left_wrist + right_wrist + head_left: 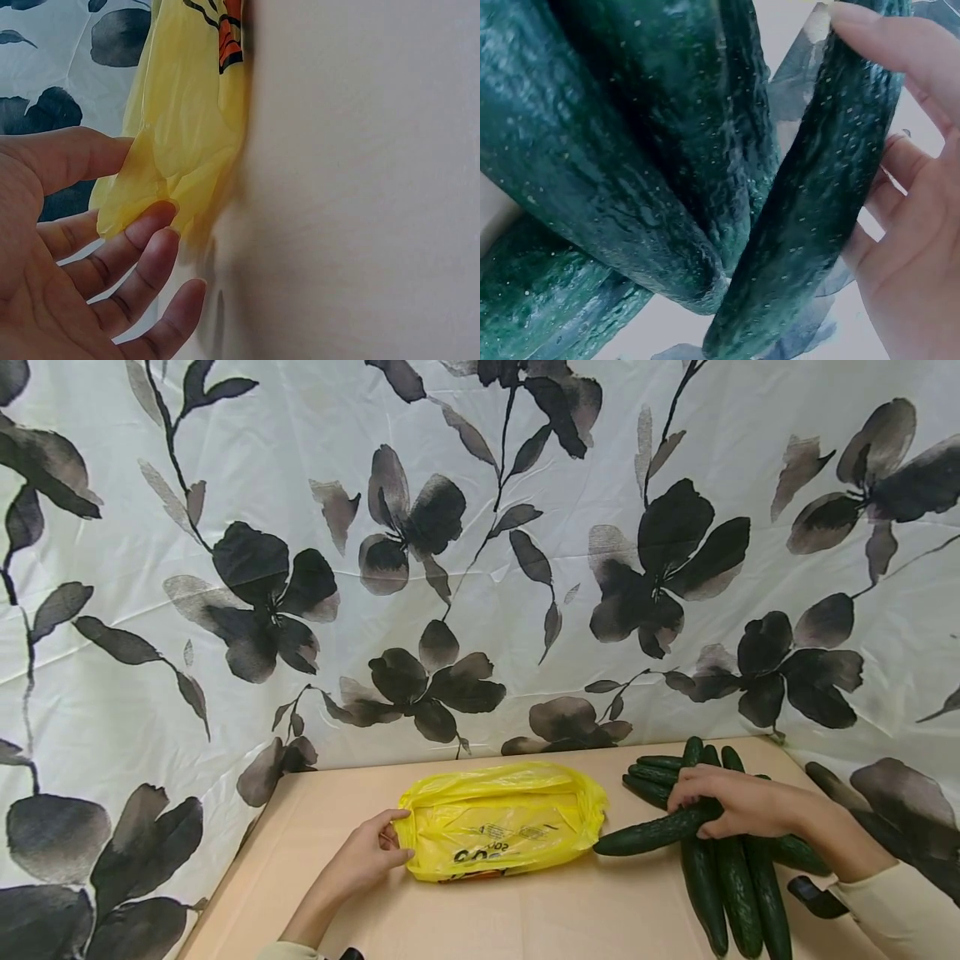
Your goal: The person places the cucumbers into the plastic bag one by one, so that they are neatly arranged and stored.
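- Across the head view I see a yellow plastic bag [491, 822] lying on its side near the middle of the counter [525, 910], with dark lettering [483, 853] on its front. My left hand [367, 849] holds its left end between thumb and fingers. At the right, my right hand [738, 802] grips a single cucumber [645, 837] above a pile of cucumbers [703, 889]; the held one points left, its tip right by the bag's right end. Behind the counter I have a pale cloth [480, 560] printed with dark flowers.
- On the left wrist view, that hand pinches a thin corner of the bag: thumb at its edge, one finger passing behind it, the others curved. I also make out an orange and black print [230, 37] on the yellow film.
- From the right wrist view, the gripped cucumber slants downward, my thumb across its upper part and the other fingers behind. Several from the pile fill the left side; I can't tell whether its lower end touches them.
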Tool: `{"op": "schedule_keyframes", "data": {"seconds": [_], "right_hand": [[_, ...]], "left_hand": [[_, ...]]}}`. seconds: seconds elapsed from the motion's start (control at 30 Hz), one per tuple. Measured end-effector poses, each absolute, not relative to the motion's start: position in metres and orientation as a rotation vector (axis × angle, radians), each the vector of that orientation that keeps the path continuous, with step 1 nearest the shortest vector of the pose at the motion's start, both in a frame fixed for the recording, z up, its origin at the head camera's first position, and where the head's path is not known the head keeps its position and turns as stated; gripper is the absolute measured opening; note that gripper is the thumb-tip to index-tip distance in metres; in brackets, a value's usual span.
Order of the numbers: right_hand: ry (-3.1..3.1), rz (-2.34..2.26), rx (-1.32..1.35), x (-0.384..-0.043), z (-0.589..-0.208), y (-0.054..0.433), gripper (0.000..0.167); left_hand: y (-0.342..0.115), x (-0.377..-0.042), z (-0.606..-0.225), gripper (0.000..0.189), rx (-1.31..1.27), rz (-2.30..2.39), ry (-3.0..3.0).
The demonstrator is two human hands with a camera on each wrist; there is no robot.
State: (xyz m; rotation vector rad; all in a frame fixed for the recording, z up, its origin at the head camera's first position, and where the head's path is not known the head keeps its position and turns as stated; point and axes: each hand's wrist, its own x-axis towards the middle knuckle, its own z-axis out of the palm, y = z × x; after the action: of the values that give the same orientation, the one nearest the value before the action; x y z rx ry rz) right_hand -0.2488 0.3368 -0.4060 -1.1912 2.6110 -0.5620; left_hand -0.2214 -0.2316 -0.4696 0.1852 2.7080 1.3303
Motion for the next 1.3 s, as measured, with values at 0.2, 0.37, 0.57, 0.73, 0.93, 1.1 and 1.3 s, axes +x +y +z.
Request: {"op": "schedule_keyframes", "data": {"seconds": [0.2,0.37,0.57,0.73,0.93,1.1,1.3], "right_hand": [[2.606,-0.627,-1.187,-0.249,-0.4,0.336,0.035],[2.626,-0.614,-1.146,-0.246,-0.391,0.334,0.035],[2.617,-0.632,-1.207,-0.245,-0.386,0.329,0.036],[2.597,-0.676,-1.274,-0.245,-0.383,0.324,0.038],[2.62,-0.658,-1.298,-0.24,-0.372,0.311,0.037],[2.67,-0.629,-1.322,-0.235,-0.365,0.297,0.041],[2.714,-0.64,-1.354,-0.232,-0.363,0.284,0.045]], "left_hand": [[-0.23,-0.22,-0.468,0.065,0.198,1.328,2.718],[-0.229,-0.221,-0.469,0.066,0.203,1.331,2.721],[-0.229,-0.221,-0.47,0.066,0.226,1.341,2.713],[-0.227,-0.221,-0.47,0.066,0.255,1.339,2.708],[-0.224,-0.219,-0.469,0.066,0.265,1.348,2.7],[-0.223,-0.218,-0.469,0.066,0.265,1.359,2.698],[-0.223,-0.217,-0.471,0.066,0.262,1.349,2.706]]}}
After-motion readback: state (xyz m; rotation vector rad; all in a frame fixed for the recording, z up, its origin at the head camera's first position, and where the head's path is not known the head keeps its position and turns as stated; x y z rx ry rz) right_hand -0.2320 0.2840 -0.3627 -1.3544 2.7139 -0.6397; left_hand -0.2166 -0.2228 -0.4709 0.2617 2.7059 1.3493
